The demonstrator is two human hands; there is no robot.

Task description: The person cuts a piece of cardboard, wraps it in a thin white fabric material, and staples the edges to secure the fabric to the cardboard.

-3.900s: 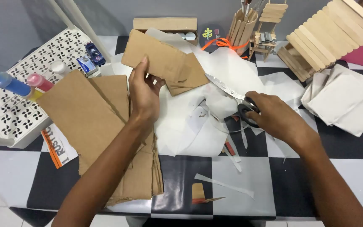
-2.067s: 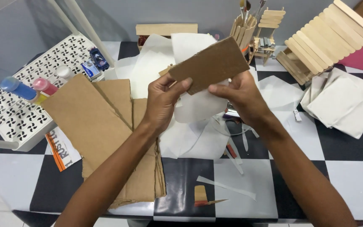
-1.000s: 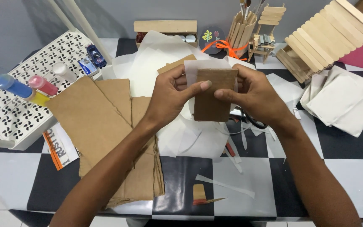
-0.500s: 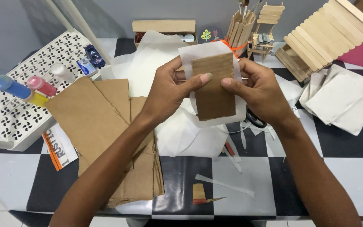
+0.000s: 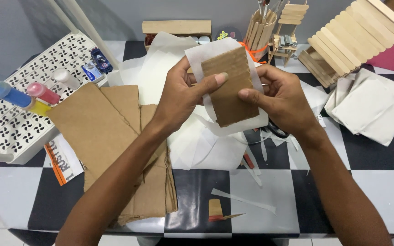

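Note:
A small brown corrugated cardboard piece (image 5: 230,86) is held upright above the table, lying on a white paper sheet (image 5: 201,57) that sticks out behind it. My left hand (image 5: 181,93) grips both from the left, thumb pressed on the cardboard's top. My right hand (image 5: 281,98) grips them from the right, thumb on the cardboard's edge. Black scissors (image 5: 277,130) lie on the table, partly hidden under my right hand.
Large cardboard sheets (image 5: 101,132) lie at left, loose white paper (image 5: 206,148) beneath the hands. A white perforated tray (image 5: 19,118) holds paint bottles (image 5: 23,93). At the back stand a stick holder (image 5: 261,27), a craft-stick roof (image 5: 356,38) and a folded white stack (image 5: 368,107).
Both hands lifted the cardboard piece off the table, turned it upright and laid it against the white sheet. Since half a second ago they have barely shifted.

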